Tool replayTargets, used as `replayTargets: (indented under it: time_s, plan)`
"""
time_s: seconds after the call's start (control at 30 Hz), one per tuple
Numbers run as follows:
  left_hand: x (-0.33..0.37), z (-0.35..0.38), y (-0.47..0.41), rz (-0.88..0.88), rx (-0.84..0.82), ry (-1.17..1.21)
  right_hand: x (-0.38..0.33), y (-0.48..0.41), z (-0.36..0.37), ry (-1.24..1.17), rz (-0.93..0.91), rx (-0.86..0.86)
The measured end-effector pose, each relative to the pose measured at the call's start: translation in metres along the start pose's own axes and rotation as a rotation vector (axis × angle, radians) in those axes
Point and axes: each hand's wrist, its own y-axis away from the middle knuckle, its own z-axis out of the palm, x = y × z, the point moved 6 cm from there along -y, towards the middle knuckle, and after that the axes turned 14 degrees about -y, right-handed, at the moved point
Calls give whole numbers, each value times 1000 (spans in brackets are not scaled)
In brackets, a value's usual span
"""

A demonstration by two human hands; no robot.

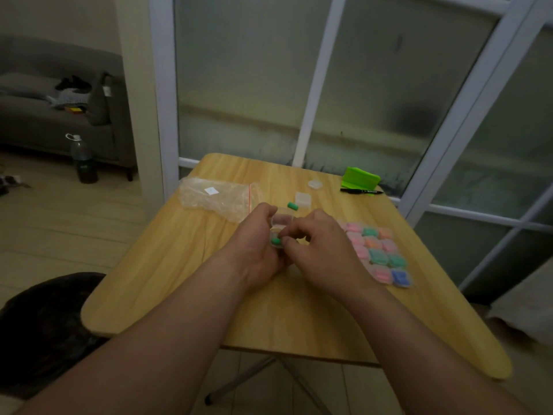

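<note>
Your left grip (260, 245) curls its fingers round a small clear box (280, 224) and holds it up over the middle of the table (269, 322). Your right grip (321, 250) meets it from the other side. Its fingertips pinch a little green piece (275, 241) right at the near edge of the box. The two grips touch each other there.

A second green piece (292, 206) lies on the table just past your hands. Beside it, toward the far edge, sits an empty clear box (302, 200), and another one (314, 184) sits a bit farther back.

Near the right edge, many filled boxes (377, 253) lie close together in rows. Most hold pink bits, some hold green or orange, and one at the near end holds blue.

On the left side toward the far edge lies a see-through bag (220, 200) with a red strip. It has a small white label (211, 190), and you cannot read anything on it.

At the far right corner lies a black pen (360, 191). It has white writing on it, but that is too blurry to read. A bright green thing (360, 177) stands just behind the pen.

On the floor, off to the left, stands a dark bottle (83, 161) in front of a grey sofa (36, 121).
</note>
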Motion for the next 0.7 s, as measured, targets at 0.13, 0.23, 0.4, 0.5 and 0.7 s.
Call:
replayTargets:
  time_s: [0.13,0.23,0.4,0.5,0.7]
  plan:
    - [1,0,0,8,-15,27,-2,1,1,-14,-11,3]
    - [2,2,1,10,-24,50,-2,1,0,-32,-29,22]
    - [4,-12,-1,26,114,-12,7,-6,-11,-49,1,92]
    - [8,-19,0,38,237,-9,27,-20,-25,-60,70,187]
    - [13,-32,-2,55,296,1,55,-75,-21,119,128,192]
